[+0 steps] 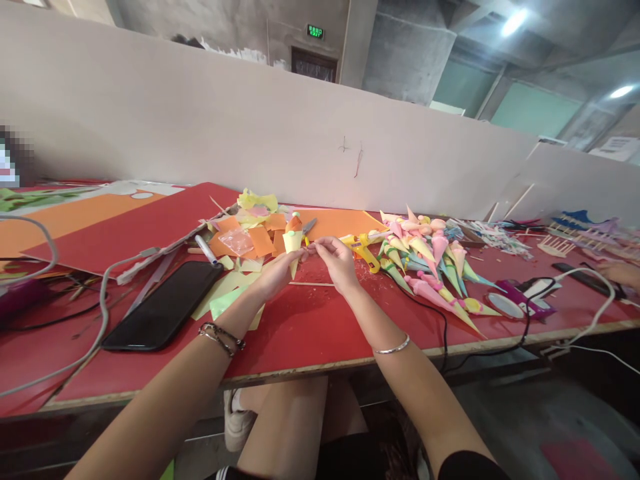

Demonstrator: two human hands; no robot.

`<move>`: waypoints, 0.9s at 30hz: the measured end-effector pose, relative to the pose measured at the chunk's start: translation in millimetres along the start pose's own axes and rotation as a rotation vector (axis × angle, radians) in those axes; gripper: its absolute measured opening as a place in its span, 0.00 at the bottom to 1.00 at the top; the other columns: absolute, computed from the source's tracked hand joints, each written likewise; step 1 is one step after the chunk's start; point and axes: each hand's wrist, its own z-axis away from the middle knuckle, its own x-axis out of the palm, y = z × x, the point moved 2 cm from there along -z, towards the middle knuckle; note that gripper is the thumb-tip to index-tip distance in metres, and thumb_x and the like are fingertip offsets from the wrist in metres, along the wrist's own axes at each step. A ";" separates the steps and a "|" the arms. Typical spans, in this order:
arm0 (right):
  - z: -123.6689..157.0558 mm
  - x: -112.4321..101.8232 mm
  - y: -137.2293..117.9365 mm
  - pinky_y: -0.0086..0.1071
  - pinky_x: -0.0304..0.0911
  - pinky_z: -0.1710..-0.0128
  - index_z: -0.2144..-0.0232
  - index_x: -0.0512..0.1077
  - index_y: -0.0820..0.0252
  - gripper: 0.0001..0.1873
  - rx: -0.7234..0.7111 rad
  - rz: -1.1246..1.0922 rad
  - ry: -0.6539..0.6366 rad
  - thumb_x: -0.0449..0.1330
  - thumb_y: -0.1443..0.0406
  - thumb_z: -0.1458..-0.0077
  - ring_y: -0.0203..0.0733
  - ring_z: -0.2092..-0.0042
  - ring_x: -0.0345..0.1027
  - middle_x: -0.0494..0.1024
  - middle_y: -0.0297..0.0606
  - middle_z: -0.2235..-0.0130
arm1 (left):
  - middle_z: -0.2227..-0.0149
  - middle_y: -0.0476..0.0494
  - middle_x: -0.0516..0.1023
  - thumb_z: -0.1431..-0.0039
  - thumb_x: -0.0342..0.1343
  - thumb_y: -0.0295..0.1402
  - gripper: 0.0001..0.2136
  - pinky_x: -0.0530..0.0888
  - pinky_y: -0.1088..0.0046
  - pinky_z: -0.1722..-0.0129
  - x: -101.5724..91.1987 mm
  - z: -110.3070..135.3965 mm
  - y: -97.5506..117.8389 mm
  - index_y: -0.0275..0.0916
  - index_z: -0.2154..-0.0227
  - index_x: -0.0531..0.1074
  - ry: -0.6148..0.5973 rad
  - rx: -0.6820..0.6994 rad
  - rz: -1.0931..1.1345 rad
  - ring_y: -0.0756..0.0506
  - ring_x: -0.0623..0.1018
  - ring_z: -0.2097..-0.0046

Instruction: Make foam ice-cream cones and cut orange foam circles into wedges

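My left hand (278, 272) is closed on a small yellow paper cone (293, 245) with an orange and white top, held upright above the red table (310, 320). My right hand (338, 263) meets it from the right, fingers pinched at the cone's edge. Both wrists carry bracelets. Right behind the cone lie grey scissors (309, 227) and scraps of orange and yellow paper (250, 237). A yellow glue gun (364, 248) rests just right of my right hand.
A pile of finished pastel paper cones (434, 263) lies to the right. A black phone (165, 305) lies at the left beside a marker (206, 249) and grey cables (103, 300). A beige partition (250, 127) runs behind the table. Another person's hand (620, 272) shows far right.
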 end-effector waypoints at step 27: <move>-0.5 -4.5 0.1 0.36 0.67 0.56 0.71 0.73 0.57 0.11 -0.069 0.018 0.030 0.61 0.57 0.55 0.41 0.63 0.74 0.79 0.34 0.69 | 0.71 0.46 0.68 0.54 0.53 0.44 0.14 0.63 0.73 0.63 -3.4 -2.1 -7.2 0.38 0.81 0.63 -0.015 0.033 -0.095 0.47 0.67 0.63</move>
